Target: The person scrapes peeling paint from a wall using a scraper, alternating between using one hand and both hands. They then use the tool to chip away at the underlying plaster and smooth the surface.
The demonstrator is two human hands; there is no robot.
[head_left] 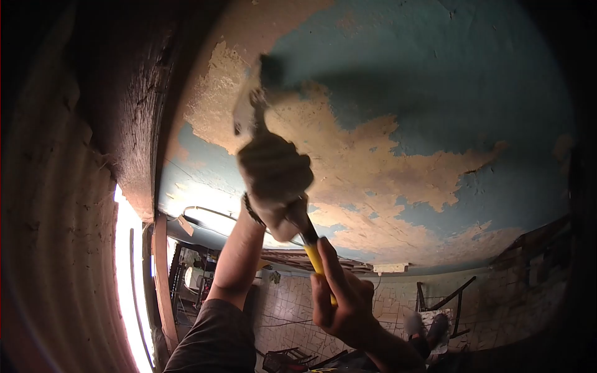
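A long-handled scraper (310,233) with a black and yellow handle runs up towards the wall. Closed round its upper part is my left hand (275,171), with a dark band at the wrist. Lower down, my right hand (342,289) grips the yellow end of the handle, index finger stretched along it. The tool's head (255,93) is blurred, at the wall (373,161), where blue-green paint has come away in large patches and shows a tan surface. Whether the blade touches the wall, I cannot tell.
A dark wooden beam (140,112) and corrugated sheeting (56,217) stand at the left, beside a bright gap. Far below are a tiled floor (283,311), a metal-framed stand (457,304), my shoes (437,329) and a white power strip (390,268) on the wall.
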